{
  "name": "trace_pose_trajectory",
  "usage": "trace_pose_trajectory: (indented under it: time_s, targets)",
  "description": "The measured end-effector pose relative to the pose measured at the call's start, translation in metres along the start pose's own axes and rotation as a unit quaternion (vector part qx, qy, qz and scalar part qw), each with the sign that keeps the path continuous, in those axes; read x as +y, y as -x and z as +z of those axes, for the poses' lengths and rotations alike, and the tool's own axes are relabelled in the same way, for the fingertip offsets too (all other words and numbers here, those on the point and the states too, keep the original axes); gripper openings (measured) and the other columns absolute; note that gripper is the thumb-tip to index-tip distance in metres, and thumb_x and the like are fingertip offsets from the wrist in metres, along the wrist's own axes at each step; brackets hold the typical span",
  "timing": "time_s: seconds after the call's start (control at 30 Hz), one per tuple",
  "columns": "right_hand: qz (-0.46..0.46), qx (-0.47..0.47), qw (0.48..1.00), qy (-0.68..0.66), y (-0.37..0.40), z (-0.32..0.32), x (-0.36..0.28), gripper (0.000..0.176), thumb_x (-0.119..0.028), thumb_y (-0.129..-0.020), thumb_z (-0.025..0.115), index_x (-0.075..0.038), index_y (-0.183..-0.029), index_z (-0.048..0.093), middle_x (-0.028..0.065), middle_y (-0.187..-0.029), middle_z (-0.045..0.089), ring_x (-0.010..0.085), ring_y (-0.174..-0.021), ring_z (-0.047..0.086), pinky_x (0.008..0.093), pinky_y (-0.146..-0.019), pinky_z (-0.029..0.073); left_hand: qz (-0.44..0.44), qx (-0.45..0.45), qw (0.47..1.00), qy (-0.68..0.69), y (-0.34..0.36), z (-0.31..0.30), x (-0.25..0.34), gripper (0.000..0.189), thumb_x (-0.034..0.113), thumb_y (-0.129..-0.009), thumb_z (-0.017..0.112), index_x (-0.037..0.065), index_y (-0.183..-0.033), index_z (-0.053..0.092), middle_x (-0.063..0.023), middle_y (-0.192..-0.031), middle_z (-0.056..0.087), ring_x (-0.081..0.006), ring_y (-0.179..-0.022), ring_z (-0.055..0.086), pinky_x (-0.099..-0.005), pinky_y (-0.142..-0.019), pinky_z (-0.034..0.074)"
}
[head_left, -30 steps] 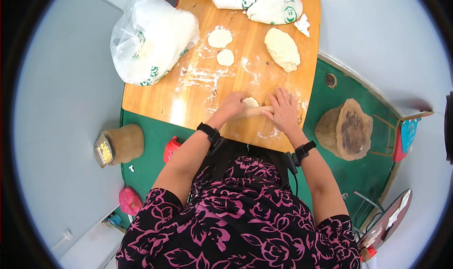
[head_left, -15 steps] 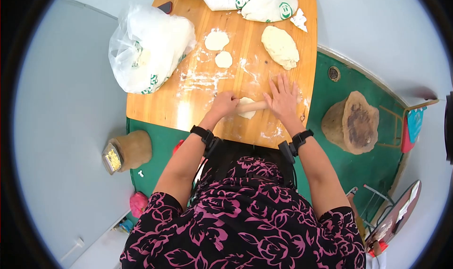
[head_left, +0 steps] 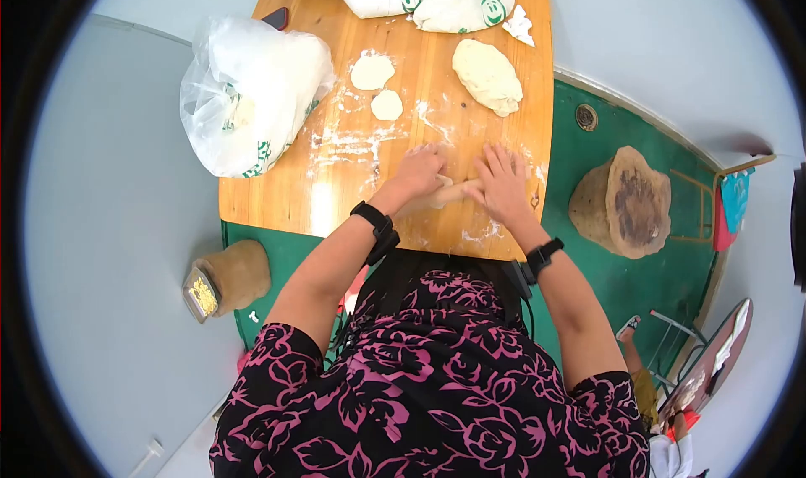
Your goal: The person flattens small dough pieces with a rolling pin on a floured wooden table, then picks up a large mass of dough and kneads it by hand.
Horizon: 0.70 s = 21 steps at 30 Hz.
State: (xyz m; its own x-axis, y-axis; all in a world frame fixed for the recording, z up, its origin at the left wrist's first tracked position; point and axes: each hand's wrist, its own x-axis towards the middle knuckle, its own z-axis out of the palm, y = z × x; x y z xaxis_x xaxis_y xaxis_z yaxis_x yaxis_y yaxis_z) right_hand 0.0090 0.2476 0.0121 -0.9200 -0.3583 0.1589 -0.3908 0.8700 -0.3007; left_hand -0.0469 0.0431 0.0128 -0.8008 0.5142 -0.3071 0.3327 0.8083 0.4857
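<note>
Wooden rolling pin [head_left: 454, 193] lay under both your hands, near the front edge of the table [head_left: 336, 201], with the small dough piece [head_left: 443, 181] almost hidden below it. Your right hand [head_left: 501, 184] was flat on the pin, fingers spread apart. Your left hand [head_left: 420, 172] covered the other end with bent fingers; whether it closed fully around the wood, I could not tell.

The risk I judged was uneven pressure. One flat palm and one bent hand could push the pin crooked, so the dough might become thick on one side. It might also stick, because the flour [head_left: 353, 142] lay mostly further up the table.

The pin's long axis ran from your left to your right, and its right end pointed slightly away from you.
</note>
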Motion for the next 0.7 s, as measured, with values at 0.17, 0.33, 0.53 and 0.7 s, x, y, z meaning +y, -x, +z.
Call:
trace_pose_trajectory:
  time_s: [0.17, 0.33, 0.53, 0.7]
  targets:
    - [-0.037, -0.019, 0.999, -0.023, 0.059, 0.0, 0.004, 0.045, -0.03, -0.064, 0.073, -0.005, -0.097, 0.056, 0.0122, -0.121, 0.052, 0.0279, -0.12, 0.043, 0.0477, -0.101, 0.028, -0.022, -0.064, 0.996, 0.065, -0.004, -0.008, -0.001, 0.017, 0.017, -0.069, 0.069, 0.007, -0.08, 0.061, -0.0104, -0.089, 0.06, -0.0264, -0.089, 0.057, -0.0352, -0.075, 0.045]
    - [-0.023, -0.002, 0.998, -0.05, 0.067, -0.007, 0.002, 0.045, -0.027, -0.06, 0.075, -0.005, -0.095, 0.055, 0.0103, -0.119, 0.053, 0.0267, -0.12, 0.044, 0.0468, -0.103, 0.028, -0.094, -0.115, 0.896, 0.418, -0.003, 0.0, -0.009, 0.019, 0.013, -0.07, 0.07, 0.002, -0.084, 0.062, -0.011, -0.077, 0.062, -0.0205, -0.068, 0.06, -0.0301, -0.06, 0.047]
    - [-0.032, -0.009, 0.999, -0.021, 0.035, -0.004, -0.004, 0.049, -0.038, -0.068, 0.069, -0.005, -0.101, 0.057, 0.0122, -0.123, 0.05, 0.0268, -0.123, 0.04, 0.0478, -0.104, 0.025, -0.049, -0.073, 0.981, 0.175, 0.004, 0.002, -0.016, 0.02, 0.014, -0.069, 0.069, 0.001, -0.083, 0.065, -0.0104, -0.074, 0.063, -0.018, -0.065, 0.061, -0.029, -0.062, 0.048]
    - [-0.02, -0.003, 0.999, 0.027, -0.011, 0.004, 0.008, 0.059, -0.055, -0.078, 0.053, -0.004, -0.108, 0.056, 0.0146, -0.128, 0.046, 0.0288, -0.126, 0.037, 0.0524, -0.104, 0.021, -0.09, -0.047, 0.99, 0.099, -0.002, 0.004, -0.007, 0.023, 0.023, -0.069, 0.068, 0.002, -0.078, 0.065, -0.0134, -0.073, 0.064, -0.0256, -0.07, 0.062, -0.0342, -0.064, 0.049]
